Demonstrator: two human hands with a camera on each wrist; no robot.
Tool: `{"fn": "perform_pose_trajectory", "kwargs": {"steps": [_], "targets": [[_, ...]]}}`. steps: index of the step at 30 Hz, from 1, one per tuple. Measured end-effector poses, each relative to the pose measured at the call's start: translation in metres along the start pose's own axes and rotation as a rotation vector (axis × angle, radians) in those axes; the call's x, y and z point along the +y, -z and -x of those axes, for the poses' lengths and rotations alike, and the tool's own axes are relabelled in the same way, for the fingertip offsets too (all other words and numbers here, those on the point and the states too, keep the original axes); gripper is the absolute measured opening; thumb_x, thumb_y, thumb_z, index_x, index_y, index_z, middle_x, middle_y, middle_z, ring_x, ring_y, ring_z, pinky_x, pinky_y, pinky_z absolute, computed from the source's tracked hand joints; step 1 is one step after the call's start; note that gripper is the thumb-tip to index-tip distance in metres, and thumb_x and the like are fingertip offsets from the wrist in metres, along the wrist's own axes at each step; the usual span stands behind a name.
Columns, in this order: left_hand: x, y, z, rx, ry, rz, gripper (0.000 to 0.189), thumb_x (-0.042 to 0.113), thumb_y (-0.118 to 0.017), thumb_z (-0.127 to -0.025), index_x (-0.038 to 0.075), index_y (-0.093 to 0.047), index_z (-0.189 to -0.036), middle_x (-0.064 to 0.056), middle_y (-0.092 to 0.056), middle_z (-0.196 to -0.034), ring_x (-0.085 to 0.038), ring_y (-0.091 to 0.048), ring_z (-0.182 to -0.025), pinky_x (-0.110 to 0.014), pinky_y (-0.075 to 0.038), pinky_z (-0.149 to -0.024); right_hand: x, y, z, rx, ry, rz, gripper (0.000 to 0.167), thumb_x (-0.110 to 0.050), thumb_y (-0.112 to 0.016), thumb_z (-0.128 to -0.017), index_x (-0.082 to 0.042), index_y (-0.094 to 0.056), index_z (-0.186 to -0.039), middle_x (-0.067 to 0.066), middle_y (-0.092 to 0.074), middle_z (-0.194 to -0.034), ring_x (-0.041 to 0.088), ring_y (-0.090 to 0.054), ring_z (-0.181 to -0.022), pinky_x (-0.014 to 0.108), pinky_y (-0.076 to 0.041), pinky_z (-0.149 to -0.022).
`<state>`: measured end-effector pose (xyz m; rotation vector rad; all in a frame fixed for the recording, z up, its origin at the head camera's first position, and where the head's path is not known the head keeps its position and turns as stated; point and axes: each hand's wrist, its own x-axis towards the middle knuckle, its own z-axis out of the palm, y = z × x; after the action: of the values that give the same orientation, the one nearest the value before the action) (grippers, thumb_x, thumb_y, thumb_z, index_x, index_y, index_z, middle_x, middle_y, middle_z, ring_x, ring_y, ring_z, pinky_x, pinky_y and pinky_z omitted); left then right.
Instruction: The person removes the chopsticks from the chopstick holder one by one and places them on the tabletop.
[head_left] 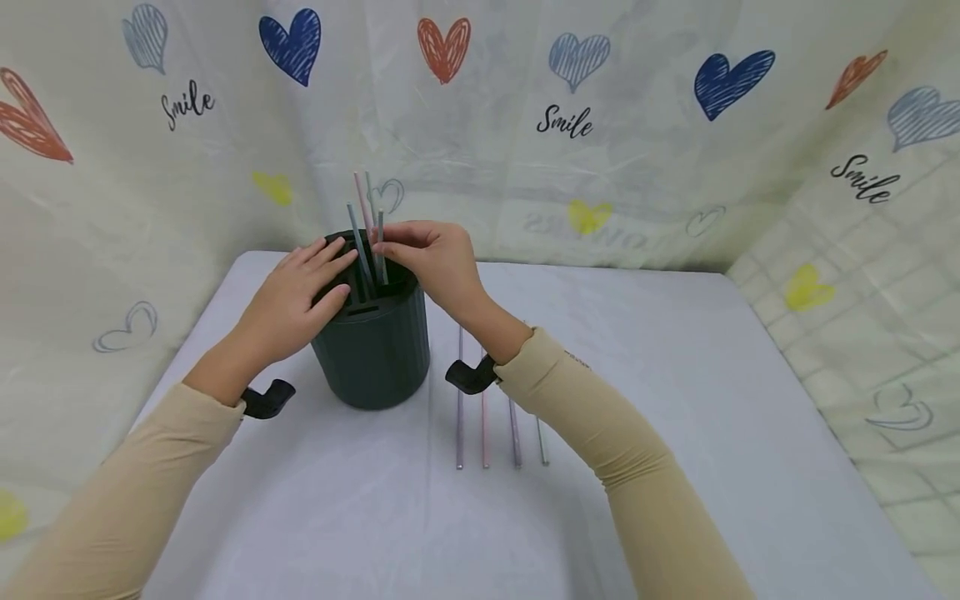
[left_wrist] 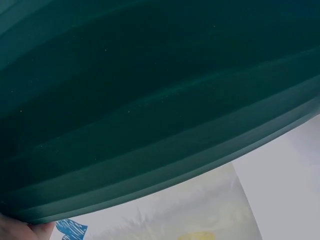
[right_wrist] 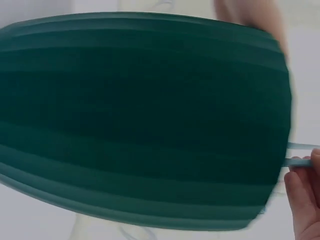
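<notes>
Pale blue stick (head_left: 383, 268) pinched by right hand (head_left: 437, 260), left hand (head_left: 296, 293) resting, fingers spread, atop dark green holder (head_left: 373, 358)

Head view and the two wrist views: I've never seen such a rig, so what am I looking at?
There's no machine, just a person's bare left hand and right hand. The head view looks forward and down from the head; the others come from each wrist, where the dark green container fills most of the picture. It stands on the white table, beside four visible thin sticks. The left hand rests on the container's top; the right pinches a pale blue stick, with other sticks standing inside.
</notes>
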<state>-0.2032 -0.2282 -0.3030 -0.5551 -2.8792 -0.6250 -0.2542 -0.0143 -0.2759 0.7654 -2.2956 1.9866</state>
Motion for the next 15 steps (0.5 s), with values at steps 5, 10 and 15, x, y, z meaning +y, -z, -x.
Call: {"fn": "perform_pose_trajectory", "kwargs": {"steps": [5, 10, 15], "targets": [[0.001, 0.002, 0.001, -0.01, -0.005, 0.006, 0.055, 0.033, -0.039, -0.105, 0.009, -0.036, -0.154, -0.014, -0.026, -0.164, -0.038, -0.016, -0.154, -0.058, -0.01, -0.125, -0.017, 0.011, -0.002, 0.042, 0.047, -0.139, 0.024, -0.005, -0.073, -0.089, 0.004, -0.074, -0.111, 0.017, -0.075, -0.108, 0.016, -0.074, -0.101, 0.029, -0.059, -0.091], [0.0, 0.0, 0.0, 0.002, 0.001, 0.004, 0.054, 0.033, -0.041, -0.105, 0.008, -0.038, -0.153, -0.014, -0.027, -0.164, -0.037, -0.017, -0.154, -0.059, -0.011, -0.125, -0.034, 0.021, 0.002, 0.087, 0.13, -0.27, 0.025, 0.001, -0.072, -0.087, 0.01, -0.072, -0.11, 0.017, -0.076, -0.104, 0.014, -0.075, -0.094, 0.035, -0.059, -0.093], [0.002, 0.001, 0.001, -0.001, -0.005, 0.009, 0.054, 0.032, -0.041, -0.105, 0.008, -0.038, -0.153, -0.016, -0.027, -0.163, -0.039, -0.017, -0.154, -0.059, -0.011, -0.125, -0.045, 0.029, 0.006, 0.141, 0.235, -0.356, 0.026, 0.006, -0.07, -0.087, 0.014, -0.069, -0.111, 0.016, -0.077, -0.1, 0.017, -0.076, -0.093, 0.039, -0.059, -0.093]]}}
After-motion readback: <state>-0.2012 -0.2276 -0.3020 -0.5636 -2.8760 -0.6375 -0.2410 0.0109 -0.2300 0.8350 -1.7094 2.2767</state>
